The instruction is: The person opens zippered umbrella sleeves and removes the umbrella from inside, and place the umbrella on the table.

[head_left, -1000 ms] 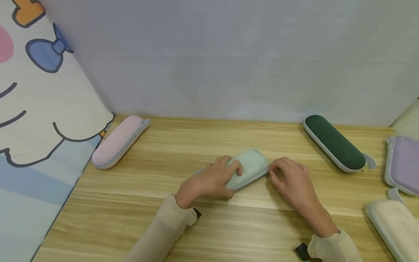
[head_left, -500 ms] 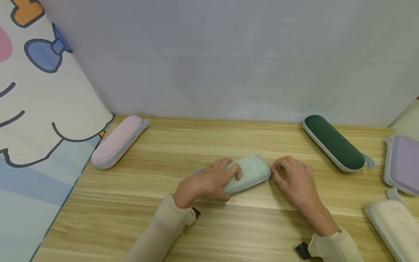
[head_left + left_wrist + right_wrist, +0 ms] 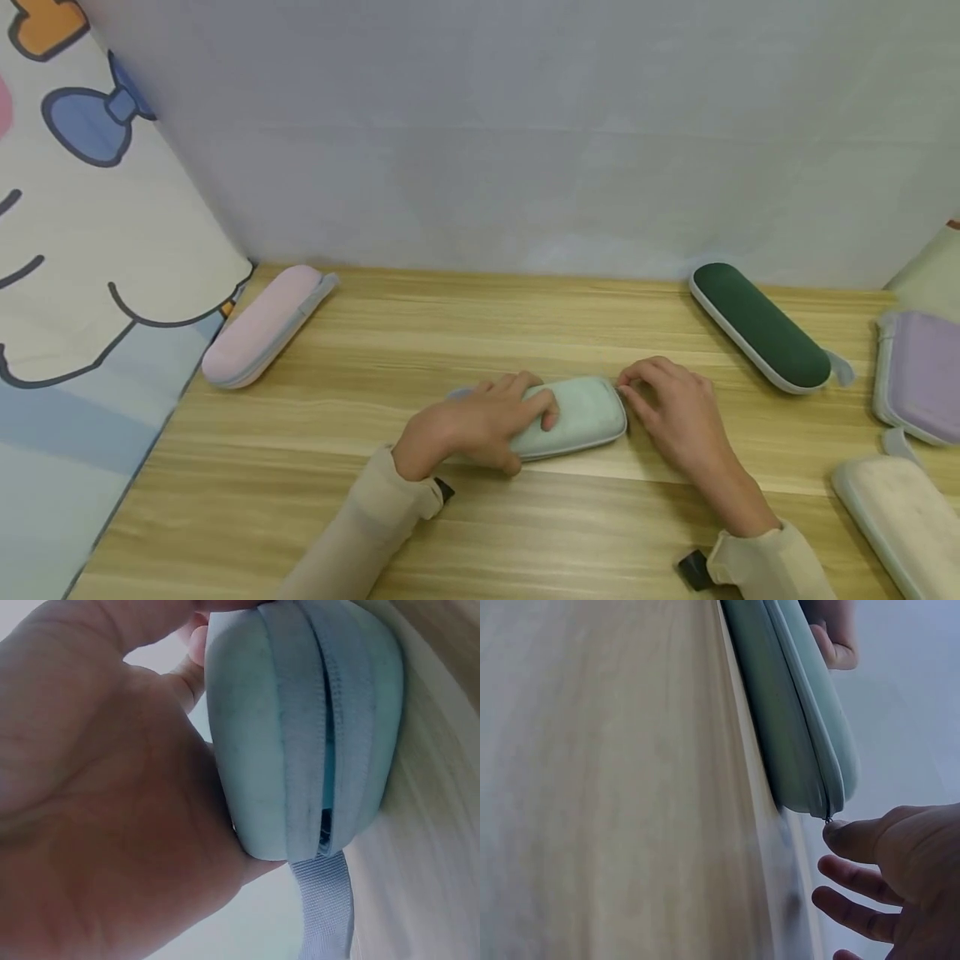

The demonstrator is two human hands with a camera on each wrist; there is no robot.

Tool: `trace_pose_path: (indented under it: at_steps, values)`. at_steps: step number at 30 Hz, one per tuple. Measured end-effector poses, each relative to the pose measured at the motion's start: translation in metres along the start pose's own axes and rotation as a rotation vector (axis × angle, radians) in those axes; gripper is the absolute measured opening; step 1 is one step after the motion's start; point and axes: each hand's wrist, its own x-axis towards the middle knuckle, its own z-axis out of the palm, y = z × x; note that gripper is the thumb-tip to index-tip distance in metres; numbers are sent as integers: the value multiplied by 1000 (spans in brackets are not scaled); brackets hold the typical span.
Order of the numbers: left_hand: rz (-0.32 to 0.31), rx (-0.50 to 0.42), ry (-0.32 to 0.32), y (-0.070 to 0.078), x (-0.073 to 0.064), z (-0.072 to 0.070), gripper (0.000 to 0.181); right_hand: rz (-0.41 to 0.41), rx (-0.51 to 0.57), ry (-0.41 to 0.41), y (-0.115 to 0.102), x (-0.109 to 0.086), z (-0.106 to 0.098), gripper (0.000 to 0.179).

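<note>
A mint-green zip-up glasses case [image 3: 588,414] lies on the wooden table, almost level across the head view. My left hand [image 3: 476,429] grips its left part from above, thumb on the near side and fingers over the lid. In the left wrist view the zip's gap [image 3: 328,772] stands parted at that end, with a dark bit inside; a grey-blue strap [image 3: 326,907] hangs there. At the other end my right hand [image 3: 678,417] pinches the small zip pull [image 3: 828,820] between thumb and forefinger. In the right wrist view its other fingers are spread apart.
A pink case [image 3: 266,327] lies at the table's left back edge. Toward the right are a dark green case [image 3: 761,327], a purple case [image 3: 930,375] and a cream case [image 3: 900,517]. A grey backdrop [image 3: 480,142] rises behind the table [image 3: 420,325].
The mint-green case has turned, its right end swinging toward me until it lies nearly level. My left hand turned slightly with it; the right hand stays at its right end.
</note>
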Motion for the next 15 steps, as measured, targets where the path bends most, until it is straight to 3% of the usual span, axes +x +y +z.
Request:
trace_pose_path:
  at_steps: [8,15]
  values:
    - [70,-9,24,-3,-1,8,51,-58,16,21,4,4,-1,12]
    - [108,17,32,-5,-5,13,48,-140,27,-14,7,10,-1,11]
